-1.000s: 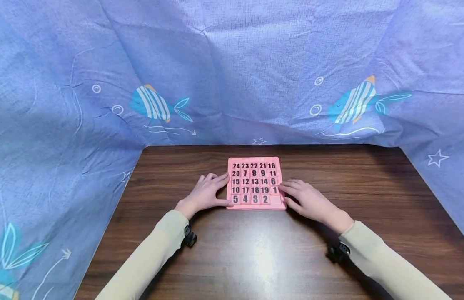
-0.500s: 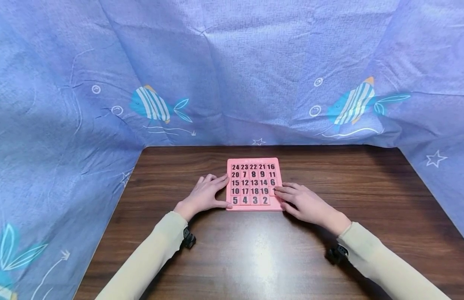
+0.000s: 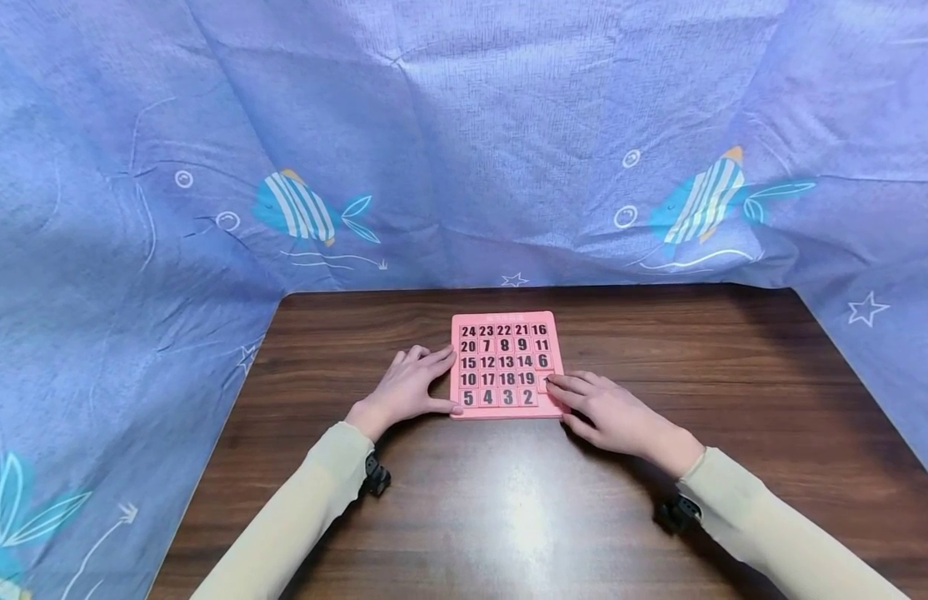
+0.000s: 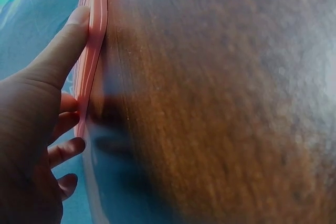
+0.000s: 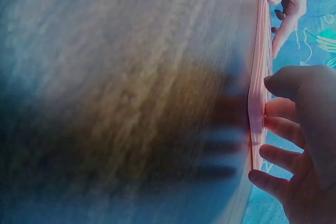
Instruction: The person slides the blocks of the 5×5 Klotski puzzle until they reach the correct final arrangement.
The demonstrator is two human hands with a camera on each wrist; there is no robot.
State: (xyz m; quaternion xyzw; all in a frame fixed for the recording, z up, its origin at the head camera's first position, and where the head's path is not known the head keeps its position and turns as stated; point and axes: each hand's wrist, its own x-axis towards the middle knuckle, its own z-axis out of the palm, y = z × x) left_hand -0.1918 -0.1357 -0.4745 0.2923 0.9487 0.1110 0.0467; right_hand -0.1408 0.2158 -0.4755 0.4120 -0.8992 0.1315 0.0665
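A pink number slide puzzle [image 3: 505, 317] lies flat on the table, its black-numbered tiles in rows and a gap at the bottom right corner. On its left side rests my left hand [image 3: 406, 387], thumb at the lower left corner and fingertips along the edge. The fingertips of my right hand [image 3: 610, 414] lie over the tile marked 1 [image 3: 542, 385], partly covering it, just above the gap. The right thumb is by the lower right corner. From the left wrist view, the puzzle [image 4: 95, 40] shows edge-on, with the left thumb on its rim.
The dark wood table [image 3: 471, 517] carries the puzzle near its back part. A blue cloth [image 3: 464, 150] with printed fish hangs behind and at both sides. A black wrist camera [image 3: 376, 475] is strapped at the left cuff, another [image 3: 677, 512] at the right.
The right hand has moved slightly left from the puzzle's right edge, its fingertips now over the 1 tile. That tile sits slightly lower than before. The left hand has stayed in place.
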